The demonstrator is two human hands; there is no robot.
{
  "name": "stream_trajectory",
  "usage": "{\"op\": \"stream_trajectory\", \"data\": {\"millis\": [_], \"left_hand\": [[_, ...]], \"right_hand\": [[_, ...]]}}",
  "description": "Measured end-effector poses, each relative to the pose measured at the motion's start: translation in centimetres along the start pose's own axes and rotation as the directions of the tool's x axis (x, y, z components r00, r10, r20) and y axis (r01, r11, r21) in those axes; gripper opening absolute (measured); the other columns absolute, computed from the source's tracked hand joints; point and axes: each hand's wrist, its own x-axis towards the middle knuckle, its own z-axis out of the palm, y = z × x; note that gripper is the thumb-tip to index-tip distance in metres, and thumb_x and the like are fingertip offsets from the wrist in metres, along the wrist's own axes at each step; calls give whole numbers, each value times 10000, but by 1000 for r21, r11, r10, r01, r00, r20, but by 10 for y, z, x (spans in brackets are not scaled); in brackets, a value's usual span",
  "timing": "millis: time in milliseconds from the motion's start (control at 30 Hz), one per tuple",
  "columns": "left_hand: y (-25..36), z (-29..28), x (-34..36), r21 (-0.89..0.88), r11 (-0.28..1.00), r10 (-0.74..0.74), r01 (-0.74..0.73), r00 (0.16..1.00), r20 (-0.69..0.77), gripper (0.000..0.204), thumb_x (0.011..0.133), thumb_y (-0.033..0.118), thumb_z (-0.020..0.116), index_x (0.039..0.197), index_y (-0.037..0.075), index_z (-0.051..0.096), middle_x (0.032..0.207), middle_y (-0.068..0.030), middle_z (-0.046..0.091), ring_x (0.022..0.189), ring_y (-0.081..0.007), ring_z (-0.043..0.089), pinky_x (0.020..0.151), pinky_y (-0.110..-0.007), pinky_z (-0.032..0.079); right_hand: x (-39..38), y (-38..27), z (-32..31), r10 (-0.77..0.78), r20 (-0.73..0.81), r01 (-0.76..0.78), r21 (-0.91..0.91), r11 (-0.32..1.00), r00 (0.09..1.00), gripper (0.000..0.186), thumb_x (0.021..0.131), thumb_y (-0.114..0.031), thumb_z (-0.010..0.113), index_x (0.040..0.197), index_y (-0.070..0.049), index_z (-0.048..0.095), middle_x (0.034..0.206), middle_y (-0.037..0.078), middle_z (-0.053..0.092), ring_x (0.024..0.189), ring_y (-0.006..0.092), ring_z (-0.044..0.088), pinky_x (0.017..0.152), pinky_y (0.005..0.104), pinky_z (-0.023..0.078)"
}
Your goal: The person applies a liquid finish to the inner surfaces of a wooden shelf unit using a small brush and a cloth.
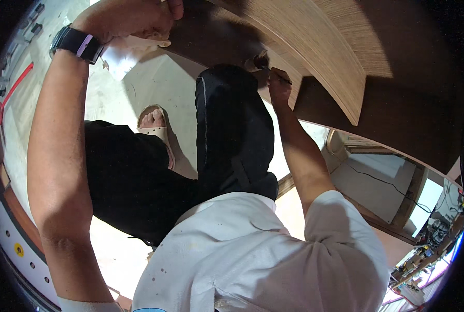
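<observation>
Wooden panel (320,47) looks stiff, broad and probably heavy, curving above the knee. At its left edge the left hand (128,18) clenches a pale rag (151,37); rightward, the right hand (279,86) pinches a thin brush (260,63) against it.

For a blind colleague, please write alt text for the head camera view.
Seen from above, a person's right hand holds a thin brush against a curved wooden panel, while the left hand, with a wristwatch, grips the panel's dark edge. Below are black trousers and a sandalled foot.
</observation>
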Motion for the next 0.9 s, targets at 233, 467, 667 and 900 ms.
{"op": "stream_trajectory", "data": {"millis": [233,467,667,900], "left_hand": [[-83,-14,31,630,671,393,-392,908,147,393,866,255,716,1194,58,629,1074,-17,631,989,-153,588,885,-309,507],[-92,-7,31,-710,664,494,-234,850,182,428,996,283,597,1356,66,513,1162,-54,623,996,-188,611,857,-340,533],[-86,-6,24,-105,913,400,-394,916,36,429,976,133,634,1375,55,498,1058,-53,660,882,-147,643,724,-269,552],[-61,4,20,208,927,311,-312,950,39,328,897,35,712,1200,39,587,894,3,632,807,-98,614,684,-249,547]], "right_hand": [[-5,-18,6,-122,-26,124,310,943,992,267,942,-266,687,1068,-32,710,1028,123,723,920,224,708,800,362,563],[-5,-16,2,-174,-51,181,217,959,983,239,924,-180,735,1106,-29,705,895,51,688,746,135,635,664,293,540],[-2,-21,2,-81,7,73,353,933,997,237,925,-183,743,1099,-26,706,886,41,671,746,119,622,658,279,519],[-10,-36,-2,-92,-30,97,304,948,995,206,881,-182,749,1043,-55,732,942,61,732,825,155,677,758,295,536]]}}
